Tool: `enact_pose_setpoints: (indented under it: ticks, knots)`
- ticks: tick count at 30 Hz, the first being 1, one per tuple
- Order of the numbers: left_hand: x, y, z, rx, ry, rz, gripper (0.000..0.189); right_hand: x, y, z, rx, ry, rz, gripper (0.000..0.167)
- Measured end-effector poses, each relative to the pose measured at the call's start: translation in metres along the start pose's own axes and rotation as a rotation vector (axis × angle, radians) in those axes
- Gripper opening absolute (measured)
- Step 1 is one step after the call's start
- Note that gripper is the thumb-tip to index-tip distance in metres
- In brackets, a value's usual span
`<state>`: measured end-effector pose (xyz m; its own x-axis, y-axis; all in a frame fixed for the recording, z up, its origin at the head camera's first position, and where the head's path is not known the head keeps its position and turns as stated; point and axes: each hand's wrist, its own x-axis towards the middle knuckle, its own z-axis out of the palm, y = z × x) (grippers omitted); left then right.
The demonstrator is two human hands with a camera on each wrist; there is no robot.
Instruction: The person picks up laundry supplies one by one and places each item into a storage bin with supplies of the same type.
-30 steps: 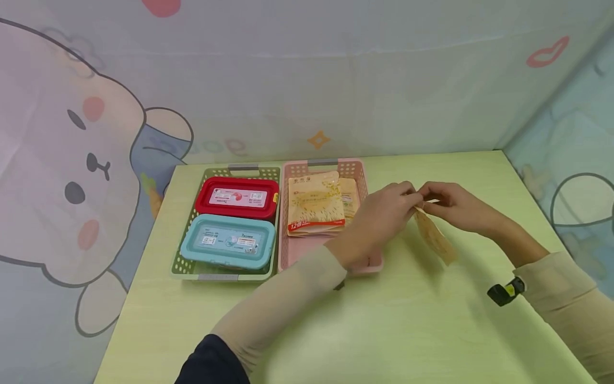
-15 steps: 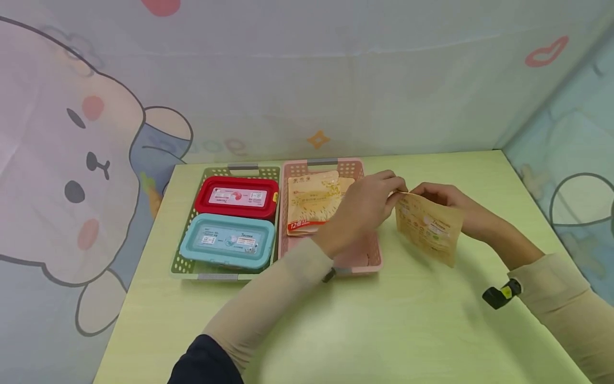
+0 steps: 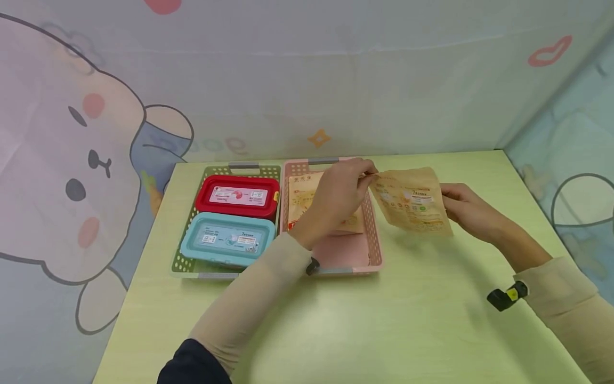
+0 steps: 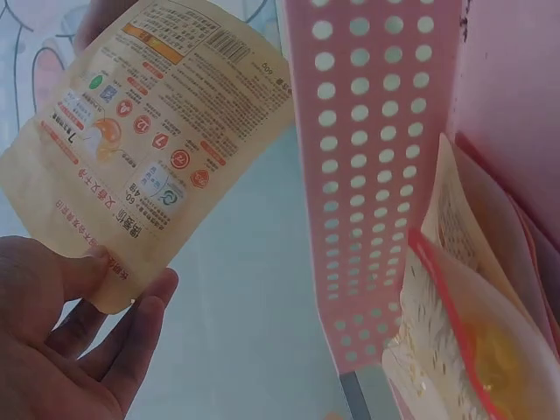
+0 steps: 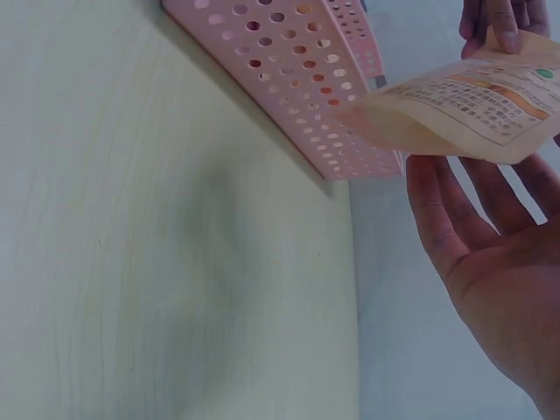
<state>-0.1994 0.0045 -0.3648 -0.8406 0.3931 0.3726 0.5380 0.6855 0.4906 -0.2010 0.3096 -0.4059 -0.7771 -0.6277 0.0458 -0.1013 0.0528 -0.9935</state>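
Note:
My left hand (image 3: 336,196) pinches one corner of a flat tan paper-look packaging pouch (image 3: 408,200), held up in the air just right of the pink basket (image 3: 342,255). In the left wrist view the thumb lies over the printed face and fingers are behind. My right hand (image 3: 472,213) is at the pouch's right edge; in the right wrist view its fingers are fairly straight and touch the underside, while its thumb is mostly out of view. Inside the basket stand similar yellowish pouches (image 3: 303,192), partly hidden by my left hand.
Left of the pink basket, a green basket (image 3: 179,264) holds a red-lidded box (image 3: 206,194) and a light-blue-lidded box (image 3: 192,240). Both baskets stand on a pale yellow-green table (image 3: 384,330). A printed cloth (image 3: 408,96) hangs behind.
The pouch has turned from edge-on to face-on and moved left and up. My left hand has moved left, over the pink basket; the hands are farther apart.

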Motion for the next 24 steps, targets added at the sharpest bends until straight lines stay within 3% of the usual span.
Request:
enact_pose_setpoints:
  ticks: [4, 13, 18, 24]
  knots:
    - [-0.002, -0.01, -0.007, -0.03, 0.027, -0.04, 0.009, 0.002, -0.002, 0.0, -0.007, 0.008, -0.01, 0.037]
    - [-0.004, -0.023, -0.019, -0.122, 0.117, -0.021, 0.012, 0.003, -0.009, 0.003, -0.024, 0.05, -0.102, 0.042]
    - [-0.007, -0.029, -0.03, -0.193, 0.151, -0.073, 0.009, 0.002, -0.02, 0.006, -0.192, 0.114, -0.134, 0.036]
    - [-0.01, -0.033, -0.04, -0.249, 0.172, -0.159, 0.01, -0.001, -0.034, 0.014, -0.359, 0.193, -0.062, 0.028]
